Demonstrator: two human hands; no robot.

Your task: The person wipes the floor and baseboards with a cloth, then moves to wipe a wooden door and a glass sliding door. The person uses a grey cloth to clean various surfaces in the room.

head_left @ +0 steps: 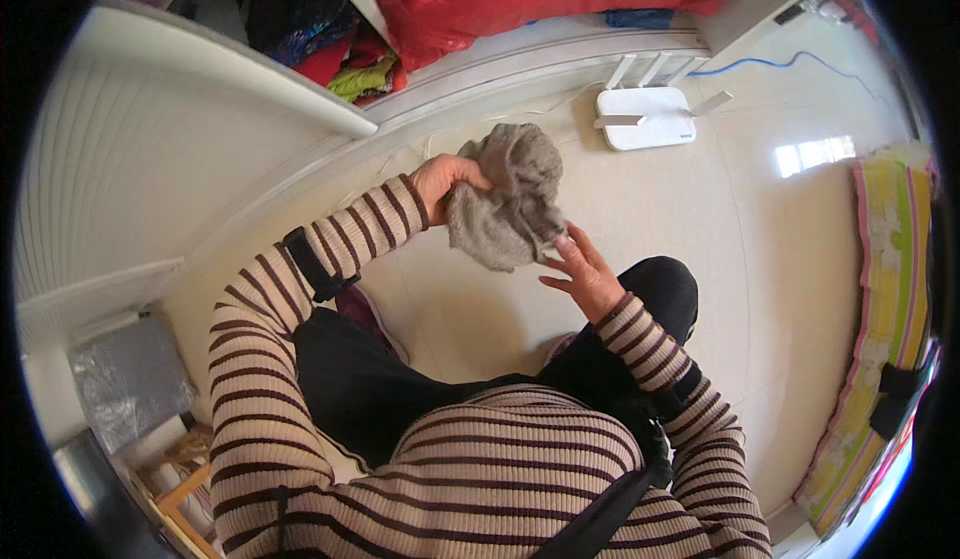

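Note:
A crumpled grey-brown rag (508, 199) hangs in the air above the pale floor, in front of my body. My left hand (448, 185) is closed on its left side, the thumb lying over the fabric. At the lower right corner of the cloth is my right hand (590, 277), fingers spread apart and fingertips at the fabric's edge. Whether those fingertips press on the cloth or only brush it, I cannot tell.
A white router (650, 119) with several antennas sits on the floor, a blue cable (800, 56) running off right. Ahead, a red bag (540, 4) fills a cabinet. A white sliding door (170, 129) stands left; a colourful patterned cloth (880, 289) hangs right.

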